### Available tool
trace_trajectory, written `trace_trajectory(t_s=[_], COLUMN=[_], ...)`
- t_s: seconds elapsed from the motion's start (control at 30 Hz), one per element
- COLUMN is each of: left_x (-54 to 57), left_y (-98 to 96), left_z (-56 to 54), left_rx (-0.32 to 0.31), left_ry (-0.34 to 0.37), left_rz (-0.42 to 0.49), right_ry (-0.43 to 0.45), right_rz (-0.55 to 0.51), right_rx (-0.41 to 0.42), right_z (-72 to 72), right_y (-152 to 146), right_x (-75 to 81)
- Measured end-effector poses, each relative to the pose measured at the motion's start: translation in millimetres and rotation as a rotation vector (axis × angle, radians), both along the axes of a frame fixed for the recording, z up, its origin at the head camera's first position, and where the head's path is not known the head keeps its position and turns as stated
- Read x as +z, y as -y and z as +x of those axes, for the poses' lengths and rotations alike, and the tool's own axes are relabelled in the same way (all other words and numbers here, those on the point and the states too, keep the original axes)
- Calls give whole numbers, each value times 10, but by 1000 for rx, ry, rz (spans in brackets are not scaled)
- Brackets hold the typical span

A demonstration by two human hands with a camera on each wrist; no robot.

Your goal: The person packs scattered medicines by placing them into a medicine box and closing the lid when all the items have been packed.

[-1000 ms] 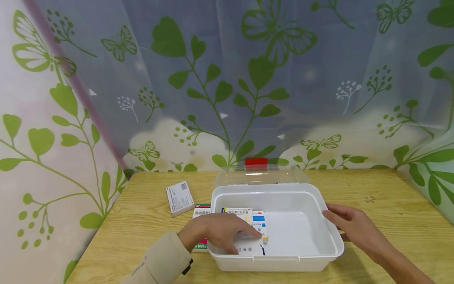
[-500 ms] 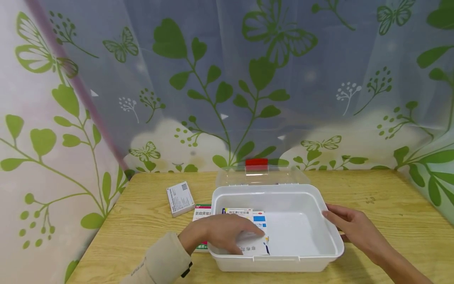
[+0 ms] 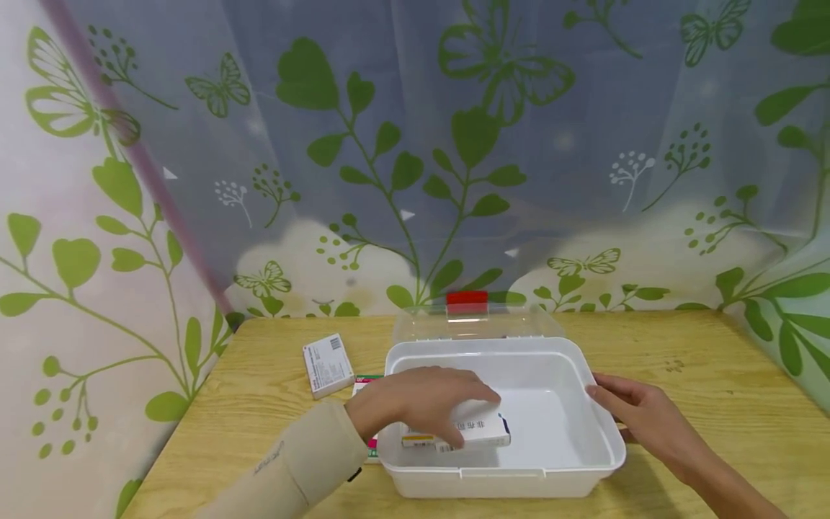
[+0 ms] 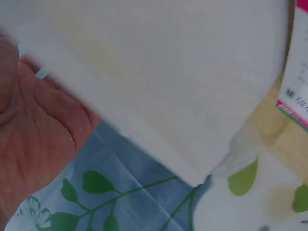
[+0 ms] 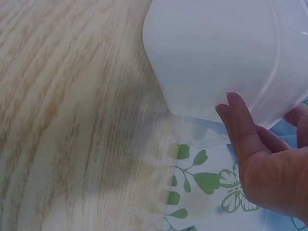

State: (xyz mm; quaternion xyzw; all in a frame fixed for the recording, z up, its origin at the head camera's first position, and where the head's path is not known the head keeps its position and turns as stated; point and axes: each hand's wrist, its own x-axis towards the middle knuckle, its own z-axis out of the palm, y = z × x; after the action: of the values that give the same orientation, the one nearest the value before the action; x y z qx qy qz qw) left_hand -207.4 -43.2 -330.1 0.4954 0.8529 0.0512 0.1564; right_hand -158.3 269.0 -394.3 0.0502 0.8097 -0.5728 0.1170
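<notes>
A white plastic storage box [image 3: 502, 484] stands open on the wooden table. Inside it, my left hand [image 3: 421, 400] grips several white medicine boxes [image 3: 486, 428] between thumb and fingers, their narrow sides turned toward me. The hand covers much of them. In the left wrist view, the storage box's wall [image 4: 168, 82] hides most of that hand [image 4: 43, 130] and all it holds. My right hand [image 3: 648, 414] holds the storage box's right rim, thumb on top. The right wrist view shows fingers of this hand [image 5: 269, 168] against the outer wall [image 5: 211, 57].
Left of the storage box lies a white medicine box [image 3: 328, 365] with a barcode. A green and pink medicine box [image 3: 372, 450] is partly hidden beside the storage box. The clear lid [image 3: 502, 324] with its red latch [image 3: 467, 301] hangs back toward the patterned curtain [image 3: 363, 144].
My left hand has moved slightly right and away from me, drawing the medicine boxes from the near wall and tilting them. The right hand keeps its place on the rim.
</notes>
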Motion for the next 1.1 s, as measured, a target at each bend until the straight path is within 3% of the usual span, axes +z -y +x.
trace_trajectory(t_s=[0.2, 0.4, 0.67, 1.1], left_x=[147, 159, 62, -234], left_y=[-282, -566, -859, -1068], left_z=[-43, -137, -286, -260], left_rx=[-8, -21, 29, 77], left_ry=[-67, -102, -105, -125], left_rz=[-89, -150, -186, -259], right_ry=[-1, -15, -18, -52], right_rz=[-16, -7, -18, -46], right_rx=[-2, -3, -7, -13], right_z=[2, 7, 12, 19], right_y=[16, 17, -7, -5], right_x=[4, 2, -5, -40])
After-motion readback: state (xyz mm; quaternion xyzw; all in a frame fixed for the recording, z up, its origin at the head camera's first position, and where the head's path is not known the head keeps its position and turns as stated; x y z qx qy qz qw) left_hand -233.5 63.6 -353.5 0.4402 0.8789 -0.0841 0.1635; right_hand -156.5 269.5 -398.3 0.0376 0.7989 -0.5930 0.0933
